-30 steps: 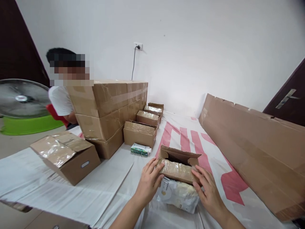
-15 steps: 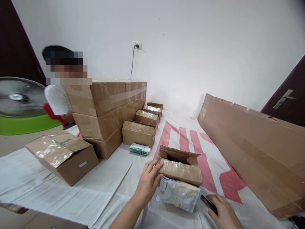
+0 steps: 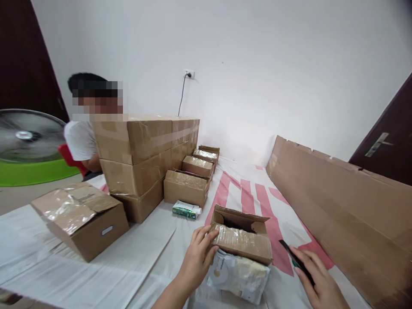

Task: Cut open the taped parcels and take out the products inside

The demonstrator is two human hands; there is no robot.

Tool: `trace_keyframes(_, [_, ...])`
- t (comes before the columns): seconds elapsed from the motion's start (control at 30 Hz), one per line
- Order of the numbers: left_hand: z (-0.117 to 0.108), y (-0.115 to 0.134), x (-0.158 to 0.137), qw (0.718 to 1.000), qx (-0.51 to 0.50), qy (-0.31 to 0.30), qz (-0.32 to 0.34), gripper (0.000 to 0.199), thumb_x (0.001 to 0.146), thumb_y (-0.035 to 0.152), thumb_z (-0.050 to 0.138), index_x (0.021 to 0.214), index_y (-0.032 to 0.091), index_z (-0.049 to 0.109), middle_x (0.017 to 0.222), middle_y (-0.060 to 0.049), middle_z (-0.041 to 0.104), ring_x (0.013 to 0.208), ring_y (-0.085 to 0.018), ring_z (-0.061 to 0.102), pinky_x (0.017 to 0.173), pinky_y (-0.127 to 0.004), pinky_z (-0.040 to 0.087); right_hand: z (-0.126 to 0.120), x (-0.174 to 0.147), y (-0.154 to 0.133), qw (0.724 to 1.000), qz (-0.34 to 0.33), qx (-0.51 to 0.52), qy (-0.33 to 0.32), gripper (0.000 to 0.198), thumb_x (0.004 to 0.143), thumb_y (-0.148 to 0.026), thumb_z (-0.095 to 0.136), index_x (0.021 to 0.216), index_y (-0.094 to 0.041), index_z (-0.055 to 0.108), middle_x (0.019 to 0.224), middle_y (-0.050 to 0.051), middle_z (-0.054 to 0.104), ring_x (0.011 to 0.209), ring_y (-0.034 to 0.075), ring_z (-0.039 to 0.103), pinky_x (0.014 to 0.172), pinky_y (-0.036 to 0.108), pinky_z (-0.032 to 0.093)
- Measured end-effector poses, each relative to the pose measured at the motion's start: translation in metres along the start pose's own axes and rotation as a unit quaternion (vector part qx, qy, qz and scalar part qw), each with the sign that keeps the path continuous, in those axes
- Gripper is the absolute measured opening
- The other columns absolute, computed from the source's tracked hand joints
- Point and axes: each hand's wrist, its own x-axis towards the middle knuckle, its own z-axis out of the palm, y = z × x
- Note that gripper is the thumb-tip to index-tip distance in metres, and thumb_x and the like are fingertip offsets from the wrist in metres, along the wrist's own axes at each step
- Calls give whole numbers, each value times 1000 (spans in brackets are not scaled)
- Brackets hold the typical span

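**Soft pouch lies close to a held cutter**

The small open carton (image 3: 243, 244) stands on the cloth-covered table (image 3: 151, 262), its left end touched by the half-curled left hand (image 3: 198, 255); whether it is gripped cannot be told. A slim black tool, apparently a box cutter (image 3: 301, 262), is held in the closed right hand (image 3: 318, 277). The printed pouch (image 3: 238, 277) just before the carton could be slit by a stray stroke, or fingers nicked if the carton slid.

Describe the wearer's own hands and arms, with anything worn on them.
Both the left hand and the right hand are bare: no gloves, and no ring shows. The left forearm shows no sleeve, watch or bracelet. The frame's edge cuts off whatever lies past the right hand, so a sleeve there cannot be judged.
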Motion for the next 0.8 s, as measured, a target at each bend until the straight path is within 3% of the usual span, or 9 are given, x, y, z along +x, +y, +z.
trace_keyframes(0.07, [1, 0, 0, 1000, -3, 6, 1, 34, 89, 26, 53, 123, 28, 59, 122, -11, 60, 116, -27, 54, 95, -47, 51, -14, 15, -31, 996, -53, 22, -65, 45, 90, -33, 49, 135, -35, 47, 116, 7, 60, 102, 21, 64, 81, 28, 56])
trace_keyframes(0.17, [1, 0, 0, 1000, -5, 8, 0, 34, 89, 26, 53, 123, 28, 59, 121, -12, 61, 115, -27, 54, 94, -47, 51, -15, 27, -63, 986, -83, 42, -137, 45, 92, -27, 46, 136, -35, 46, 111, 6, 61, 89, 17, 66, 72, 24, 56])
trace_keyframes(0.3, [0, 1, -1, 1000, -6, 4, -2, 34, 89, 26, 54, 122, 28, 59, 122, -12, 60, 116, -27, 54, 94, -47, 51, 1, 31, -72, 984, -90, 14, -154, 44, 91, -23, 45, 133, -33, 50, 104, 6, 63, 78, 18, 66, 64, 26, 55])
trace_keyframes(0.47, [-1, 1, -1, 1000, -8, -3, -6, 34, 89, 25, 53, 122, 27, 59, 123, -12, 59, 118, -27, 52, 95, -46, 51, 6, 39, -79, 977, -101, -14, -187, 47, 88, -17, 43, 132, -32, 51, 107, 7, 62, 88, 20, 66, 70, 28, 55])
trace_keyframes(0.63, [-1, 1, -1, 1000, -8, -1, -5, 34, 89, 25, 54, 122, 28, 59, 123, -11, 60, 117, -27, 53, 95, -47, 51, 11, 42, -86, 977, -106, -2, -185, 48, 86, -16, 43, 130, -31, 53, 104, 7, 63, 83, 20, 66, 66, 28, 55])
trace_keyframes(0.8, [-1, 1, 0, 1000, -4, -2, -4, 32, 88, 25, 55, 120, 28, 60, 123, -11, 60, 117, -28, 53, 95, -48, 51, 25, 34, -85, 989, -72, 57, -117, 42, 88, -24, 42, 126, -32, 57, 101, 6, 62, 74, 18, 64, 62, 27, 53])
